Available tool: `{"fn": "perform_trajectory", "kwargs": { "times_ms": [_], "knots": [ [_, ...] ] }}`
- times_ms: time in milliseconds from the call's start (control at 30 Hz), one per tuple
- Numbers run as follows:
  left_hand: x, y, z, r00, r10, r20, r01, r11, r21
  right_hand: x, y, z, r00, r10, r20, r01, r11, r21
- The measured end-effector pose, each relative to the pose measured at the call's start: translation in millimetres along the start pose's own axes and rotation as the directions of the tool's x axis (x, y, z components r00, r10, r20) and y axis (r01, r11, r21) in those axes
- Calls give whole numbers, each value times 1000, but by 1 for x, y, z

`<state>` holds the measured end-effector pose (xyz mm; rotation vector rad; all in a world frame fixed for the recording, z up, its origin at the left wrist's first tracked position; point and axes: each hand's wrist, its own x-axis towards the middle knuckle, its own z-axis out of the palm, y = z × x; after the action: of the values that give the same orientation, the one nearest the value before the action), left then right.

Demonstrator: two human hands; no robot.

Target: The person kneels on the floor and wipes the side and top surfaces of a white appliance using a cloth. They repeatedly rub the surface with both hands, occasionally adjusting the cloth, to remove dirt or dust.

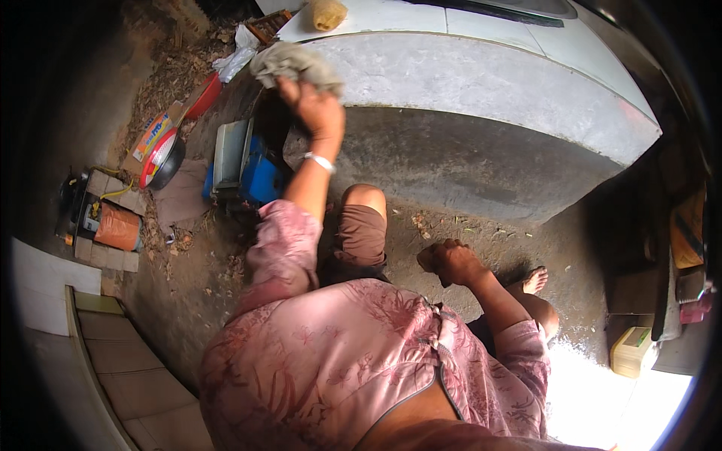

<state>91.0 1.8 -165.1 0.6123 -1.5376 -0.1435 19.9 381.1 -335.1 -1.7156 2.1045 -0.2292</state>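
My left hand (316,113), with a white bracelet at the wrist, holds a bunched greyish cloth (296,63). The cloth is against the left end of the grey concrete front (451,79) of a white-tiled counter (395,20); blur hides its exact contact. Over the floor at the right, my right hand (461,264) is closed around a small dark brown thing (428,259), too covered by the fingers to name. Below the counter front runs a darker, recessed concrete wall (451,163).
Left of my left arm are a blue box (260,175) with a grey metal tray (232,152), a red basin (204,97) and a black pan (169,166). Dry leaves litter the floor there. A yellow bundle (328,14) lies on the counter. A plastic container (632,350) stands right.
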Motion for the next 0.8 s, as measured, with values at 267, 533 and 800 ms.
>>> {"fn": "perform_trajectory", "kwargs": {
  "times_ms": [267,533,800],
  "knots": [
    [-77,130,55,690,687,227,-663,726,-184,27,10,3,1000,-1,-18,1,1000,-17],
    [-44,0,-16,983,-8,184,6,1000,13,27,-2,-32,984,8,-180,2,999,53],
    [-92,63,25,958,-265,114,288,894,-344,33,4,13,996,-82,23,79,991,105]
  ]
}}
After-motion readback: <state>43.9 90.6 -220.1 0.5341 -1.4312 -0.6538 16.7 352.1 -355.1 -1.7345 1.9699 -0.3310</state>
